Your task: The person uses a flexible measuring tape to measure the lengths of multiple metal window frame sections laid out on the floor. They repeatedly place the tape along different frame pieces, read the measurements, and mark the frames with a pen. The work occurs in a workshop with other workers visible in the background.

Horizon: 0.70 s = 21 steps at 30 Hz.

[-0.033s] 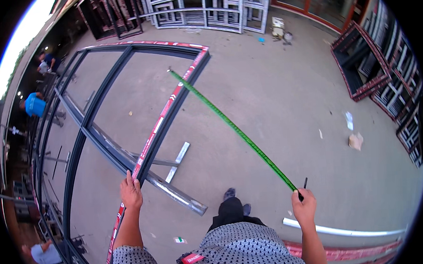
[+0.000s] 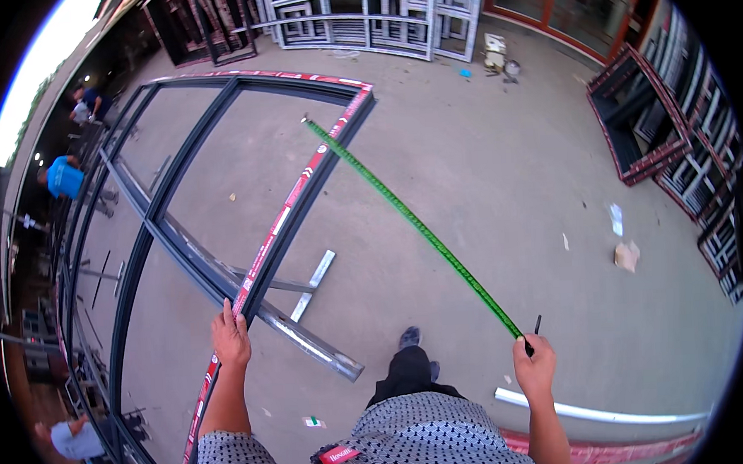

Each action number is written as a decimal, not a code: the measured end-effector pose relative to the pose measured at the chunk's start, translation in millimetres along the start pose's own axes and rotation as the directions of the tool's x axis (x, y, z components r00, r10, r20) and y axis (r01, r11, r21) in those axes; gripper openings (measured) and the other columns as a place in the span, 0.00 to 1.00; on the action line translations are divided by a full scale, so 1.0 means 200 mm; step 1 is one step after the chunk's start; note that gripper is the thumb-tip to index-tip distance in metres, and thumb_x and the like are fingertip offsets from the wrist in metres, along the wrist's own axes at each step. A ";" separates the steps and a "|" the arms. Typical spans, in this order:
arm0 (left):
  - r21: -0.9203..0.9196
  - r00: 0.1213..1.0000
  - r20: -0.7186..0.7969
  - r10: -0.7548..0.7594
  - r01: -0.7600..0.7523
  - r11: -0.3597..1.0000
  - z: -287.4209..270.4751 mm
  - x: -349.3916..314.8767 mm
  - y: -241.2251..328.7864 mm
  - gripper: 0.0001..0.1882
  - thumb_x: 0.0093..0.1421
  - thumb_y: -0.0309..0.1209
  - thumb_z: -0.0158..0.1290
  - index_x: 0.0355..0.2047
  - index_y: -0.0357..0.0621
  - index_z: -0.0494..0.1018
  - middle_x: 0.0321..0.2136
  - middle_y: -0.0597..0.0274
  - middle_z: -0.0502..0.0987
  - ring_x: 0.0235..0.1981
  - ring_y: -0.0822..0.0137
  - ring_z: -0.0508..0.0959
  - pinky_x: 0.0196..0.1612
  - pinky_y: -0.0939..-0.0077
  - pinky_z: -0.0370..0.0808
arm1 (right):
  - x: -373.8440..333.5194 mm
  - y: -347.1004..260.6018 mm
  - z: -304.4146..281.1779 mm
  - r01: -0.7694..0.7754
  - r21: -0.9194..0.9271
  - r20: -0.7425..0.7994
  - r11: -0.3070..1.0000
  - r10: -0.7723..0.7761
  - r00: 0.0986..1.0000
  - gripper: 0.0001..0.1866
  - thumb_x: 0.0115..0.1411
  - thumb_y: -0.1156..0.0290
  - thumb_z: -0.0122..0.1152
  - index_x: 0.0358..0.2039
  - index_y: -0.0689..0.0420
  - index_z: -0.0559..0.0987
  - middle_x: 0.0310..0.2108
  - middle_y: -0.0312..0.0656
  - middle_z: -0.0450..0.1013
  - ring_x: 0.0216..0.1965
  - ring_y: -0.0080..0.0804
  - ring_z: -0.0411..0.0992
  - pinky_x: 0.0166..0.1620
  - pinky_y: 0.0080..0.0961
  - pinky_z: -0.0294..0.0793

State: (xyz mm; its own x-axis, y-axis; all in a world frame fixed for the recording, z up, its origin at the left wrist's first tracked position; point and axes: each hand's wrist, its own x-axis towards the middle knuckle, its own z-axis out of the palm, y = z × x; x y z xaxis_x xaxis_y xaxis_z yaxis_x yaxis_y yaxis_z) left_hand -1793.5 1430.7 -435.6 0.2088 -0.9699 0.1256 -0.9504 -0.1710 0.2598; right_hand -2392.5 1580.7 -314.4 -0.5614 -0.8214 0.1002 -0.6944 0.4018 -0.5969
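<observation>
A large dark grey window frame (image 2: 189, 128) with red-and-white protective film lies on my left, raised on metal supports. My left hand (image 2: 231, 336) holds its near rail, fingers along the filmed edge. My right hand (image 2: 536, 363), closed at the lower right, grips a tape measure; its case is mostly hidden in the fist. From there the green tape blade (image 2: 425, 234) runs out straight to the upper left. Its hooked end reaches past the frame's right-hand rail. A thin dark stick like a pen (image 2: 538, 324) pokes up from my right hand.
Under the frame is a metal support bar (image 2: 319, 350) with a crosspiece (image 2: 313, 284). A white bar (image 2: 599, 411) lies at the lower right. More frames lean at the right (image 2: 638, 112) and back (image 2: 363, 35). People, one in a blue shirt (image 2: 64, 179), are at the left.
The whole view has shifted very slightly. Both hands keep their grip, and the tape blade stays stretched out across the rail.
</observation>
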 end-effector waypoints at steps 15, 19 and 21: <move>0.019 0.935 0.101 -0.341 0.341 0.940 -0.08 0.07 0.33 0.33 0.76 0.51 0.42 0.76 0.49 0.59 0.56 0.40 0.70 0.59 0.41 0.68 0.68 0.47 0.60 | 1.22 -0.41 0.25 0.254 0.011 0.143 0.967 -0.253 0.957 0.10 0.64 0.69 0.64 0.40 0.63 0.84 0.33 0.51 0.79 0.33 0.47 0.77 0.39 0.37 0.76; 0.032 0.881 0.031 -0.472 0.471 0.882 0.03 0.05 0.36 0.35 0.76 0.52 0.42 0.77 0.49 0.56 0.65 0.35 0.64 0.68 0.39 0.62 0.74 0.45 0.51 | 1.51 -0.59 0.32 0.333 0.009 0.188 0.943 -0.328 0.926 0.10 0.65 0.64 0.64 0.37 0.59 0.85 0.30 0.49 0.76 0.33 0.50 0.76 0.38 0.42 0.74; 0.023 0.818 0.067 -0.572 0.572 0.820 0.04 0.10 0.46 0.36 0.77 0.53 0.40 0.77 0.48 0.54 0.72 0.33 0.56 0.75 0.39 0.53 0.78 0.44 0.42 | 1.65 -0.68 0.37 0.349 0.015 0.199 0.937 -0.345 0.917 0.10 0.65 0.63 0.64 0.37 0.57 0.84 0.30 0.49 0.76 0.34 0.50 0.76 0.38 0.43 0.74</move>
State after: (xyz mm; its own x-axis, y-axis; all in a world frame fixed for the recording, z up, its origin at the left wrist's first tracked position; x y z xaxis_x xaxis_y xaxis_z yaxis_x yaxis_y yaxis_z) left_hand -1877.8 1394.5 -416.4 0.6988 -0.7069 -0.1096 -0.6655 -0.6986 0.2627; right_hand -2450.2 1225.3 -259.3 -0.1863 -0.9726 0.1391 -0.8397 0.0841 -0.5365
